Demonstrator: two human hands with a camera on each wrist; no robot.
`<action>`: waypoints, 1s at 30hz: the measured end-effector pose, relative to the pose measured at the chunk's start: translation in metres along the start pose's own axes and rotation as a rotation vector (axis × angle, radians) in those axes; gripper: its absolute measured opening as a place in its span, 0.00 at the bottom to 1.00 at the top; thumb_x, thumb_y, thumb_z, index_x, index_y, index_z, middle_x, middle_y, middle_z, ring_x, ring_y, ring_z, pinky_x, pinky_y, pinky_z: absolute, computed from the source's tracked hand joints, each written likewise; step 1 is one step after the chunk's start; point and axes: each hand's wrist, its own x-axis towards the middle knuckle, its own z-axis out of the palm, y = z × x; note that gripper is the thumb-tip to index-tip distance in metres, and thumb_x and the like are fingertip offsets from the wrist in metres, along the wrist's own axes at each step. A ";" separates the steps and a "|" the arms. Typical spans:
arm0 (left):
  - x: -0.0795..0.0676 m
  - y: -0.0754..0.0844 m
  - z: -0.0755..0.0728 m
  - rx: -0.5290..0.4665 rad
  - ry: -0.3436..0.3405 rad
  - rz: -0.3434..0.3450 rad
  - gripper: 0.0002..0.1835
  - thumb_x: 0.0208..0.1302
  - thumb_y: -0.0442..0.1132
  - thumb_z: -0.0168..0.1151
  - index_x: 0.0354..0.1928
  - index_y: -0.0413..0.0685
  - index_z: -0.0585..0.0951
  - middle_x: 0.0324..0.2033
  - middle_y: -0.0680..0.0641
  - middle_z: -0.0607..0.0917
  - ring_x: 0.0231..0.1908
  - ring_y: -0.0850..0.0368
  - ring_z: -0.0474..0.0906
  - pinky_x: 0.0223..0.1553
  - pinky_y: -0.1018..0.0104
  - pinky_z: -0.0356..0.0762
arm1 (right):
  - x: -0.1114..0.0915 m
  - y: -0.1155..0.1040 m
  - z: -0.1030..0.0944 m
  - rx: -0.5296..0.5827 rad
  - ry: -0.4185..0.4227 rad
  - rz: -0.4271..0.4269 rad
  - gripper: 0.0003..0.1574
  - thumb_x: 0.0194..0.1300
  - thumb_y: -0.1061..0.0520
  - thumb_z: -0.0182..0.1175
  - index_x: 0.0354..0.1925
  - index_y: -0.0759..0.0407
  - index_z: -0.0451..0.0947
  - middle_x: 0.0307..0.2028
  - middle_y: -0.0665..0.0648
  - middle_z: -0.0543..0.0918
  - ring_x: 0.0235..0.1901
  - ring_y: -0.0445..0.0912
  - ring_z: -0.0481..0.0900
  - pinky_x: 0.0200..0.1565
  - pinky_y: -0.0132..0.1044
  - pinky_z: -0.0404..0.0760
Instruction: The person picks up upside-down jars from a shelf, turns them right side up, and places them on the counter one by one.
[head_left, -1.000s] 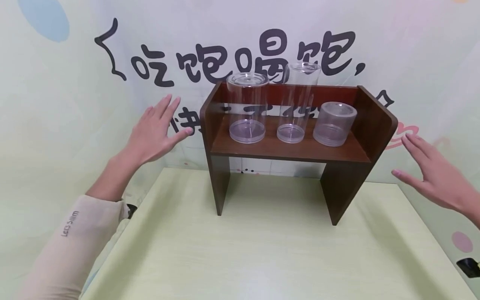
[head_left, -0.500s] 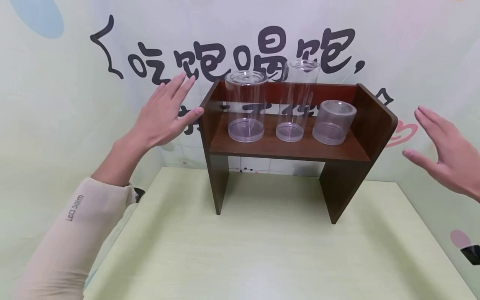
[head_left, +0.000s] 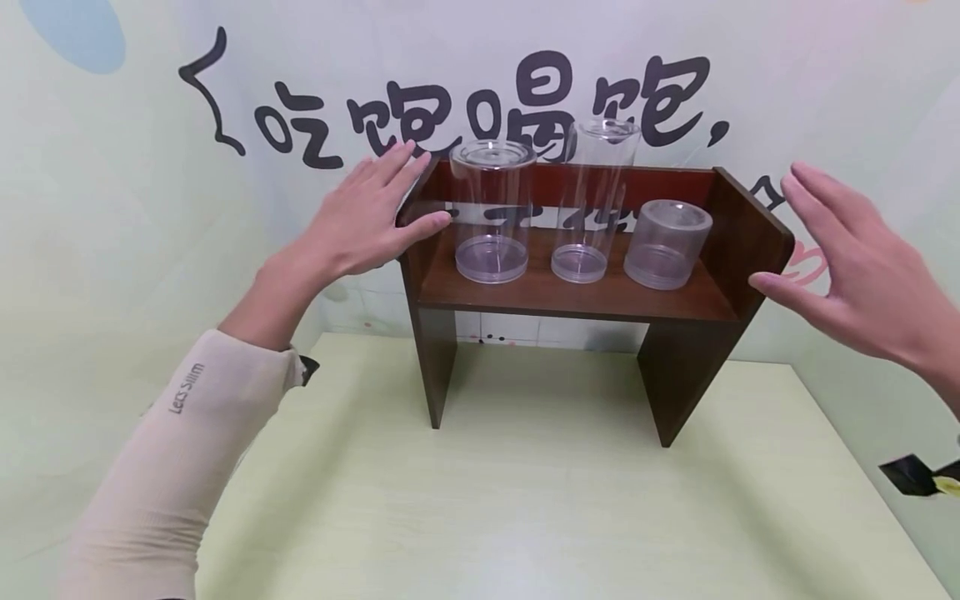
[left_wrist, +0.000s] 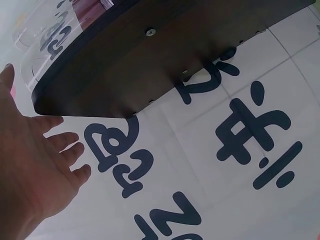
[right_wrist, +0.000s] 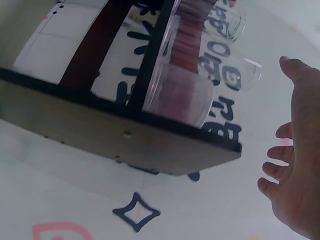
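In the head view, the left hand (head_left: 360, 217) has its fingers nearly straight, thumb spread away; it gripping nothing, it overlaps the upper left side of the brown stand (head_left: 540, 302), though contact cannot be told. The right hand (head_left: 873, 267) is likewise extended, thumb well out, grasping nothing beside the stand's right panel. The stand is on the table (head_left: 540, 508), towards the far edge and between the two far corners. Its raised board carries three clear upright containers: a wide cylinder (head_left: 491, 208) by the left panel, a tall cylinder (head_left: 592, 200) in the middle and a short cylinder (head_left: 667, 246) towards the right panel. Behind is a pale wall (head_left: 802, 83) with large dark lettering (head_left: 408, 112); a light sleeve (head_left: 176, 450) covers the left forearm. Compared with half a second ago, both hands have moved inward — the left onto the outline of the stand, the right closer to its panel — while stand and cylinders keep their places.

In the left wrist view, four slightly bent fingers show small gaps, just below the front corner of the stand's dark side panel; whether they touch it is unclear.

In the right wrist view, the thumb stands apart from loosely bent fingers, with a gap between hand and panel. A four-pointed outline (right_wrist: 136, 212) marks the wall.
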 end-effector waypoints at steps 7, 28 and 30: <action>0.008 0.005 0.003 0.006 -0.048 -0.008 0.54 0.72 0.77 0.41 0.86 0.50 0.47 0.86 0.46 0.44 0.84 0.44 0.42 0.84 0.49 0.34 | 0.022 -0.021 0.004 -0.058 -0.040 -0.026 0.57 0.71 0.33 0.64 0.84 0.56 0.54 0.83 0.60 0.57 0.81 0.58 0.55 0.57 0.79 0.73; 0.014 0.005 0.010 -0.007 -0.087 -0.023 0.58 0.69 0.78 0.49 0.86 0.48 0.46 0.84 0.43 0.52 0.84 0.47 0.47 0.84 0.49 0.39 | 0.071 -0.038 0.063 -0.047 -0.268 0.125 0.58 0.69 0.44 0.70 0.80 0.73 0.54 0.79 0.76 0.56 0.80 0.70 0.51 0.75 0.71 0.57; 0.015 0.005 0.010 -0.013 -0.088 -0.028 0.58 0.69 0.78 0.49 0.86 0.48 0.46 0.84 0.44 0.53 0.83 0.47 0.48 0.84 0.48 0.40 | 0.073 -0.038 0.067 -0.054 -0.276 0.141 0.58 0.70 0.44 0.68 0.80 0.73 0.53 0.79 0.77 0.55 0.80 0.70 0.50 0.75 0.71 0.57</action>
